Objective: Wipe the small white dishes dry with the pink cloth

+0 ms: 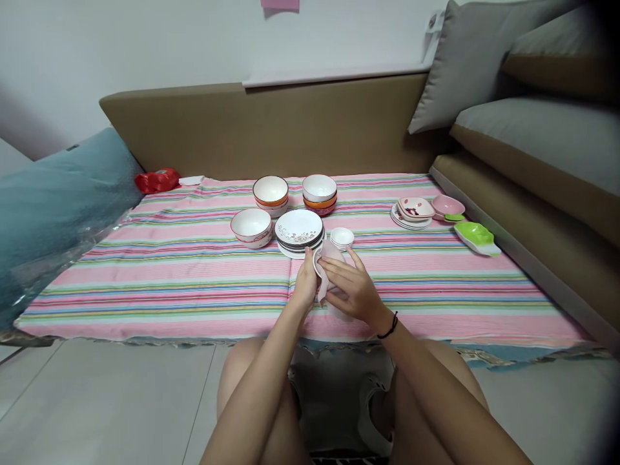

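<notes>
My left hand (306,284) grips a small white dish (318,263) by its rim, held on edge above the striped cloth (184,284). My right hand (351,290) presses a pale pink rag (328,253) against that dish, fingers closed over it. Just beyond my hands stand a stack of patterned plates (299,231) and a stack of small white dishes (341,237).
Three lots of bowls stand behind the plates: one white bowl (251,227) at left and two stacks (270,194) (320,192) further back. Pink dishes (415,211) and a green dish (477,237) lie at right. A red bag (157,180) sits far left. Sofa cushions rise at right.
</notes>
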{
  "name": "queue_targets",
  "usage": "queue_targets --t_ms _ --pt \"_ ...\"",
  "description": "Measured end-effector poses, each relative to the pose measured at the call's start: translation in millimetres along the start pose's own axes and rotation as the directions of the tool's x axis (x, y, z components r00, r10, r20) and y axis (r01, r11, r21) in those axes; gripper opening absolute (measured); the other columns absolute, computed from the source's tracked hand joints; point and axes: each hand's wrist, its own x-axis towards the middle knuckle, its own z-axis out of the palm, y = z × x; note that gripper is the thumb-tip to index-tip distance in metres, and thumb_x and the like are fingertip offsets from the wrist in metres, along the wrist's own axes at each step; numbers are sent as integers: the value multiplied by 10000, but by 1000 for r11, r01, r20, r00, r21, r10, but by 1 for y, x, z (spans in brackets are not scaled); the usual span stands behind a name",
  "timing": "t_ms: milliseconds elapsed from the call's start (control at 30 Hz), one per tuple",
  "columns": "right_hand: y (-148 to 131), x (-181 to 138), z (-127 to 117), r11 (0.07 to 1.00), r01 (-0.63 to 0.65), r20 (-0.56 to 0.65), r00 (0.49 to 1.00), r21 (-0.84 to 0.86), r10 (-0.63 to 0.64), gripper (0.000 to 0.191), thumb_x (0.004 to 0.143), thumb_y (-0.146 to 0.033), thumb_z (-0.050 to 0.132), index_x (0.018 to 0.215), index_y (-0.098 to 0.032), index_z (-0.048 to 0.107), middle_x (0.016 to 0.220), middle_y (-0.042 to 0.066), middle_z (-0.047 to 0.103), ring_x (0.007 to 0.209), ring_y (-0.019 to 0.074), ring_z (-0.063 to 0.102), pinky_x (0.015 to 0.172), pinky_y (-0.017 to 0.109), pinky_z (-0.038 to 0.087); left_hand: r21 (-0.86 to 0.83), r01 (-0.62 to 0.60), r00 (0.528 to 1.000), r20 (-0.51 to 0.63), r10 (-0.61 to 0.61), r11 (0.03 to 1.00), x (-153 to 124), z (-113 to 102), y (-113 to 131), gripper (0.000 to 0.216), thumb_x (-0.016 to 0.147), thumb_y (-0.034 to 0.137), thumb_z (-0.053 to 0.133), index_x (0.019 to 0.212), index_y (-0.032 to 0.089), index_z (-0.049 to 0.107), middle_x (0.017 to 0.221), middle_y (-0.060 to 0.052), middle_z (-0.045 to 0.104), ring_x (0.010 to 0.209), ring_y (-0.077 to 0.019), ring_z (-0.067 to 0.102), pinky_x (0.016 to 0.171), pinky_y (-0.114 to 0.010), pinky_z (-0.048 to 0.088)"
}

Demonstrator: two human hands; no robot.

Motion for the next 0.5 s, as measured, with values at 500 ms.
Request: queue_targets --t_ms 500 --pt "6 -3 -1 998 -20 69 997 -55 24 471 878 -399 484 1277 -148 469 1288 135 547 1239 240 469 1130 532 132 -187 134 982 157 -105 973 -1 9 3 604 798 654 432 1033 142 649 945 -103 699 969 -218 624 888 -301 453"
